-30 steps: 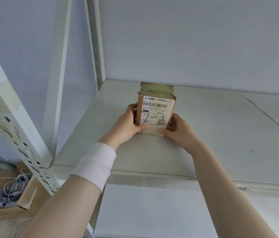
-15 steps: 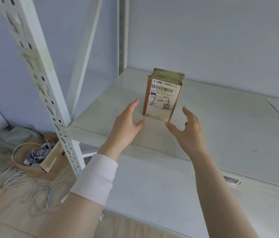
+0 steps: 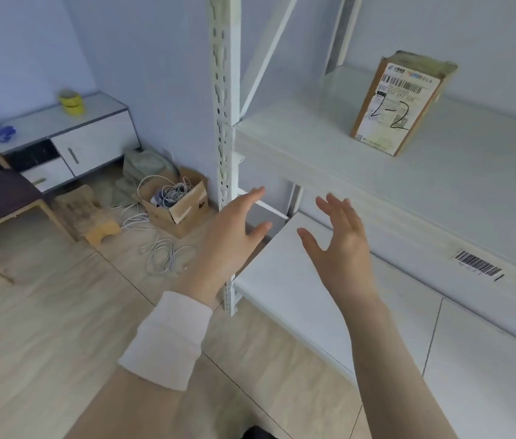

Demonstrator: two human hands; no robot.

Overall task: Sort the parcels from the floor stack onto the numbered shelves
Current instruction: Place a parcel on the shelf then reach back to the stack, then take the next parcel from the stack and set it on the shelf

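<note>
A small brown cardboard parcel (image 3: 400,103) stands upright on the white shelf (image 3: 313,141) at upper right, its white label marked "2-2" by hand. My left hand (image 3: 228,242) and my right hand (image 3: 340,245) hover in mid-air below and in front of the shelf edge, both with fingers spread and holding nothing. Both are well clear of the parcel. A barcode sticker (image 3: 478,267) is stuck on the shelf's front lip. No floor stack of parcels shows in this view.
The perforated white upright (image 3: 225,122) of the rack stands just behind my left hand. A lower shelf (image 3: 297,299) lies beneath. On the floor left are a cardboard box of cables (image 3: 175,198), loose white cables (image 3: 167,255), a small stool (image 3: 87,213), a chair and a low cabinet (image 3: 60,144).
Both hands let go of the parcel and drew back and down from the shelf. The view swung left and down, bringing the floor and the cabinet into sight.
</note>
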